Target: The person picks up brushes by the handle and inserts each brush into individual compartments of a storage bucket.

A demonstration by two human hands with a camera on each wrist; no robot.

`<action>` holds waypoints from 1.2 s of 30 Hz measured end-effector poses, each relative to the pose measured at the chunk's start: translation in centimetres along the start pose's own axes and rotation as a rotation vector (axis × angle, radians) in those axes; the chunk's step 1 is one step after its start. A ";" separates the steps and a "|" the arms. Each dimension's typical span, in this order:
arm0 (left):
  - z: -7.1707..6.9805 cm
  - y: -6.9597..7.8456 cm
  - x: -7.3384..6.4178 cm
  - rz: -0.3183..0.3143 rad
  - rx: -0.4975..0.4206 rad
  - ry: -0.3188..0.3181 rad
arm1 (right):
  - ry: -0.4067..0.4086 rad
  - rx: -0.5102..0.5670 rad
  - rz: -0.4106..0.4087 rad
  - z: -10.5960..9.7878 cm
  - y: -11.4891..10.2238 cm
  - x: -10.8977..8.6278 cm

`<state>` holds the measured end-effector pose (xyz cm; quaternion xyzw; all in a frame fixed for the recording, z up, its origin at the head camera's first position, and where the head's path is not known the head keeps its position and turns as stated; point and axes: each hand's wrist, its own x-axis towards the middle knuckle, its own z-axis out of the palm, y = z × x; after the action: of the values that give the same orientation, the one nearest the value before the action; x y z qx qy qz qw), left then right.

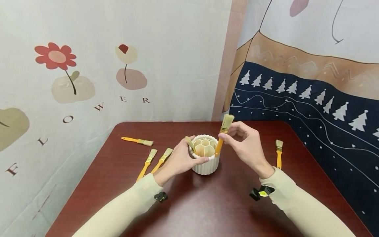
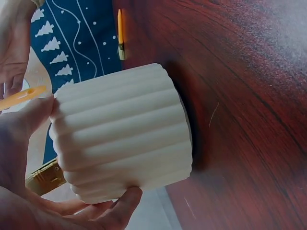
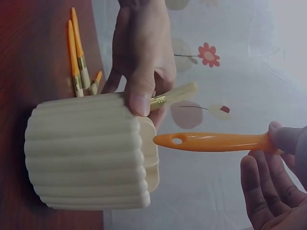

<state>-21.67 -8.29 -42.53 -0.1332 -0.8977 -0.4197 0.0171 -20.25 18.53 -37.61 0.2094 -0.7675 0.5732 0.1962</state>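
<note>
My left hand [image 1: 181, 158] grips a cream, ribbed round pen holder [image 1: 205, 167] by its side, with the thumb on the near rim. Inside, the holder is split into rounded compartments. One paintbrush [image 1: 190, 144] stands in it at the left, bristles up, beside my left fingers. In my right hand [image 1: 248, 144] another paintbrush [image 3: 211, 142] is pinched near its ferrule, bristles upward. Its orange handle points down at the right part of the holder's opening; the right wrist view shows the handle tip just outside the mouth.
On the dark red table [image 1: 207, 204], three paintbrushes lie left of the holder: one farther back [image 1: 137, 141] and two side by side, the nearer pair's right brush [image 1: 162, 160] partly behind my left wrist. Another paintbrush [image 1: 279, 153] lies at the right. Printed cloths hang behind.
</note>
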 end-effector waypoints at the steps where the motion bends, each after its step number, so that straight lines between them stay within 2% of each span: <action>1: 0.0 0.0 0.0 0.000 0.002 0.000 | 0.001 0.002 -0.004 0.1 0.1 0.0; 13: -0.1 0.1 0.0 -0.014 0.024 -0.024 | -0.004 -0.020 -0.040 1.1 0.8 -0.4; 24: -0.1 0.0 -0.1 -0.013 -0.007 -0.033 | -0.090 -0.114 -0.038 1.8 2.2 -0.9; 36: -0.4 0.1 -0.2 -0.016 -0.009 -0.049 | -0.163 -0.205 -0.165 2.3 4.0 -1.3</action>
<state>-21.46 -8.53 -42.22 -0.1365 -0.8970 -0.4203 -0.0087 -21.52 17.41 -42.08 0.2964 -0.8155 0.4550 0.2002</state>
